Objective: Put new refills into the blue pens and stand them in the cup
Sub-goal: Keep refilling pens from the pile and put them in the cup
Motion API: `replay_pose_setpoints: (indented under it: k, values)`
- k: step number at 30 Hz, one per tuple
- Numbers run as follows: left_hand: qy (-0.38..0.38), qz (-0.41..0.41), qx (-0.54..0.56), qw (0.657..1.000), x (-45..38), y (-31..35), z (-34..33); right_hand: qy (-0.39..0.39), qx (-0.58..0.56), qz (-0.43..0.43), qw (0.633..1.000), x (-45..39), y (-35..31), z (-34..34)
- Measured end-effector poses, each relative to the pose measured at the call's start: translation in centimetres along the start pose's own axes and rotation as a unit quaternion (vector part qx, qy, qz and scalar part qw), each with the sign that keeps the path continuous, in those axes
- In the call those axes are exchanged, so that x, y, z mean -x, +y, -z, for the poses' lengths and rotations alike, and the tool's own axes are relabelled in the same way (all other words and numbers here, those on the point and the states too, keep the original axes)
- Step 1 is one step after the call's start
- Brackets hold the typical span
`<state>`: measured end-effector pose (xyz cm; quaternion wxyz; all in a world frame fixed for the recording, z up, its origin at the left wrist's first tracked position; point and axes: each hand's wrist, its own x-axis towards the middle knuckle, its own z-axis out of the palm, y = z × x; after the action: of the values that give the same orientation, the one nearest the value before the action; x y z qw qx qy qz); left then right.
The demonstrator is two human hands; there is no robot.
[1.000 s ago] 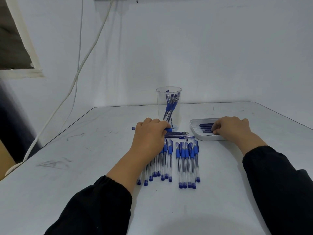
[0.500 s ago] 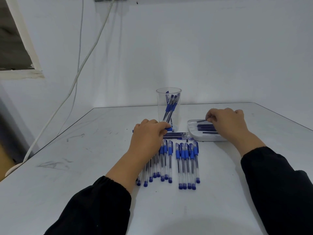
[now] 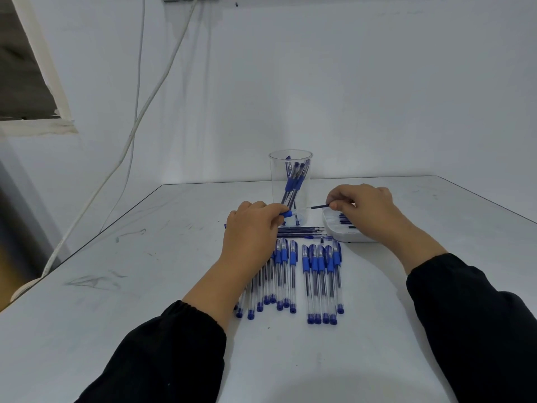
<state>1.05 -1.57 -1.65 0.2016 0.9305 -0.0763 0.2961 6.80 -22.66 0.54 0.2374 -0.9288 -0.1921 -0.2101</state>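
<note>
Right hand (image 3: pixel 363 210) pinching a refill (image 3: pixel 319 206), left hand (image 3: pixel 252 231) gripping a blue pen (image 3: pixel 286 214); few pens standing in cup (image 3: pixel 290 187), many lying on surface (image 3: pixel 116 315).

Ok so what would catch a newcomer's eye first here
Probably the two rows of blue pens lying side by side mid-table, partly under the left hand. Behind them stands a clear cup holding several pens, and the right hand pinches a dark refill above the white tray.

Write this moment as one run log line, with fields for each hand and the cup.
left hand: grips pen | right hand: pinches refill above tray | cup: upright, holds pens
</note>
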Motion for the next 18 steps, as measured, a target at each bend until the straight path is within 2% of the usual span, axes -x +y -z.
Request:
replay_pose_setpoints:
  k: [18]
  values:
    - [0.006,0.017,0.0,1.0,-0.1,-0.2,0.2,-0.018,-0.036,-0.041,0.998,0.7,-1.2,0.8]
